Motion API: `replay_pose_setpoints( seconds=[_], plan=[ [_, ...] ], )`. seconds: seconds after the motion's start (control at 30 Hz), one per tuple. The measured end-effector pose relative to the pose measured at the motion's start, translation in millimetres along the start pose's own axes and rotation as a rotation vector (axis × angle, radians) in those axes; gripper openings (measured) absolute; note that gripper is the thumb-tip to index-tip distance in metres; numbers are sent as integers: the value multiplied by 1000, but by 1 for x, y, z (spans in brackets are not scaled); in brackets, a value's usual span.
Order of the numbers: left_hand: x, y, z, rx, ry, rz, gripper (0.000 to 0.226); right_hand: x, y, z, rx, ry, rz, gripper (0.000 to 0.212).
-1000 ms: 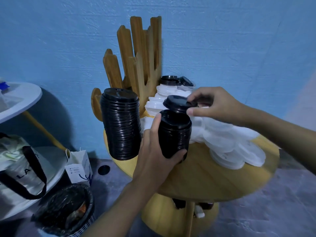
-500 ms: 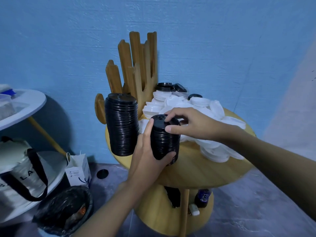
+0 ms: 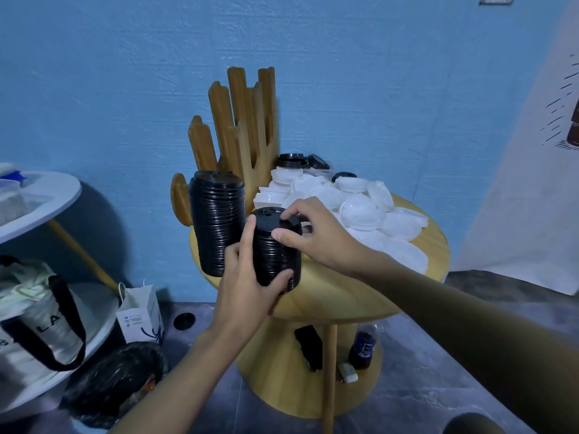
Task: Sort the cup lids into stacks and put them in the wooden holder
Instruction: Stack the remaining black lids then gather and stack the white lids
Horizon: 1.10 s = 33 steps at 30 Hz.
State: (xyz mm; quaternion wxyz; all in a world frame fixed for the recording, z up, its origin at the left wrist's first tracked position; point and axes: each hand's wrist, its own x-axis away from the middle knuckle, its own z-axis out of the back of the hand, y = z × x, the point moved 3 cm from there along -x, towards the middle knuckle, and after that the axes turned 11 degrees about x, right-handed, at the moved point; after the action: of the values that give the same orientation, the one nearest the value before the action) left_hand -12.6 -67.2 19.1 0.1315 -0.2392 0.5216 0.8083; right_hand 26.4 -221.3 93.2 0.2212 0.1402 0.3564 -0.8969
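Note:
My left hand (image 3: 247,286) grips a short stack of black lids (image 3: 275,249) from its left side, above the round wooden table (image 3: 351,296). My right hand (image 3: 316,233) rests on top of that stack, fingers and thumb pinching its top black lid. A taller stack of black lids (image 3: 217,223) stands just to the left, in the wooden holder (image 3: 247,120), whose upright slats rise behind it. A heap of loose white lids (image 3: 360,211) covers the table's right and back part. A few black lids (image 3: 300,161) lie at the far back of the heap.
A white side table (image 3: 37,195) stands at left, with a tote bag (image 3: 37,317) and a small paper bag (image 3: 141,314) below it. A black-lined bin (image 3: 116,386) sits on the floor. One black lid (image 3: 184,321) lies on the floor. A bottle (image 3: 363,349) stands on the table's lower shelf.
My right hand brought a black lid down onto the short stack and now presses it on top. The view has pulled back and tilted, so the table sits lower in the picture.

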Motion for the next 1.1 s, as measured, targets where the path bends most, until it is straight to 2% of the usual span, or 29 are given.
replay_pose_setpoints(
  seconds=[0.23,0.5,0.67,0.83,0.97,1.1],
  plan=[
    [4,1,15,-103,37,4,109,-2,-6,-14,-30,59,-28,32],
    [10,4,18,-163,84,-16,102,1,-3,-13,-77,15,-26,36],
    [1,28,22,-376,191,-213,87,1,7,5,-74,-2,-4,31],
    [-17,37,9,-565,100,-268,66,-19,48,44,-3,93,-100,27],
    [-16,44,6,-690,106,-294,68,-37,84,67,56,117,-188,23],
    [-29,89,-14,-671,92,-493,58,-51,105,81,79,101,-220,21]
  ],
)
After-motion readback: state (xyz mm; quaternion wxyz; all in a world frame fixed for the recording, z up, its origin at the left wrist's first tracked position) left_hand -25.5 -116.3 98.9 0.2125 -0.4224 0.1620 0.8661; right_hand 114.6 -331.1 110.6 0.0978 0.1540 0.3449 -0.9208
